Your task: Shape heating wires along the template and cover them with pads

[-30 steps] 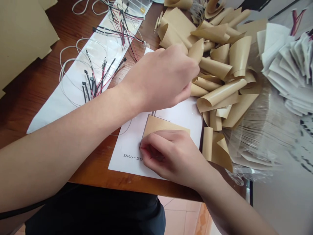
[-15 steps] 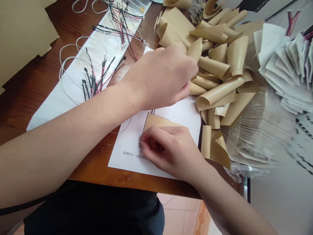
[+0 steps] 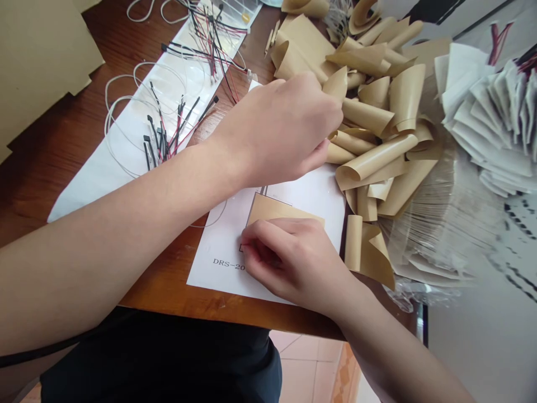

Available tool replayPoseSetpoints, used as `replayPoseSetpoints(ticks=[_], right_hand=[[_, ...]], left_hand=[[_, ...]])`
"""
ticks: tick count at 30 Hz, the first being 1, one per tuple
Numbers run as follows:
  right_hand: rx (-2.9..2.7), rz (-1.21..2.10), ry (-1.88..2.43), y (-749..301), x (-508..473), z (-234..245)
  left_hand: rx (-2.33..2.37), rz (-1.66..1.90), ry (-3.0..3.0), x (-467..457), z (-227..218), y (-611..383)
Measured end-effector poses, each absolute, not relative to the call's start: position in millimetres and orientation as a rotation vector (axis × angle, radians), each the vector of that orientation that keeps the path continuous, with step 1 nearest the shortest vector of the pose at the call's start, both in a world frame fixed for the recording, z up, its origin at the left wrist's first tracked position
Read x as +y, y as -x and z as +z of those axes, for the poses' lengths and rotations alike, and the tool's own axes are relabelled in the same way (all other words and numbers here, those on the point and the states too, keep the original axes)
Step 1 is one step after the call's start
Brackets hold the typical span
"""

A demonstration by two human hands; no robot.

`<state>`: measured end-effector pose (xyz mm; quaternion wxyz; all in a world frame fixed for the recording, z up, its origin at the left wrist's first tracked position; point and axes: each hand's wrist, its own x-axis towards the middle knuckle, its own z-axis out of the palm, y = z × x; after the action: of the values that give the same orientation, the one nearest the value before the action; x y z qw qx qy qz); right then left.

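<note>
My left hand (image 3: 293,126) is closed in a fist, back of the hand up, above the upper part of a white printed sheet (image 3: 218,280). Whatever its fingers hold is hidden beneath it. Nearer to me, my right hand (image 3: 293,257) is curled with thumb and forefinger pressed together by the left edge of a flat tan piece (image 3: 272,210). That piece lies on the printed sheet, partly under my right hand. What the right fingertips grip does not show. Beside the fingertips, a small printed corner mark and part of the text "DRS-20" are visible.
Curled brown backing papers (image 3: 377,157) are heaped to the right. Beyond them stand clear plastic-wrapped sheets (image 3: 444,218) and a fan of white packets (image 3: 495,117). Red and black wire leads (image 3: 161,140) lie on white film at left, near stacked cardboard (image 3: 37,67).
My right fingertips have shifted slightly upward along the tan piece's left edge, uncovering the printed corner mark. The left hand stays nearly where it was; the view has drifted slightly.
</note>
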<state>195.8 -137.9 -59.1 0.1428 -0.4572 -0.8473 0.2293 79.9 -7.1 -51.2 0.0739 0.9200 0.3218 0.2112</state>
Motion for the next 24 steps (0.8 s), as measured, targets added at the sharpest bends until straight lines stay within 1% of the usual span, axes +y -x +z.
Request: replayPoseSetpoints(ticks=[3,11,24], right_hand=[[-2.450,0.661,1.326,-197.2,-137.5,-58.7],[-2.419,0.810,1.273,-199.7,-135.0,-57.3],[-2.458,0.818,1.238,-202.3,-132.9,-56.1]], left_hand=[[0.972,0.640,-2.753,-7.0,-51.0,-79.5],[0.950,0.662,-2.744,-7.1,-50.4,-79.2],[0.975,0.651,-2.754,-8.6,-50.5,-78.7]])
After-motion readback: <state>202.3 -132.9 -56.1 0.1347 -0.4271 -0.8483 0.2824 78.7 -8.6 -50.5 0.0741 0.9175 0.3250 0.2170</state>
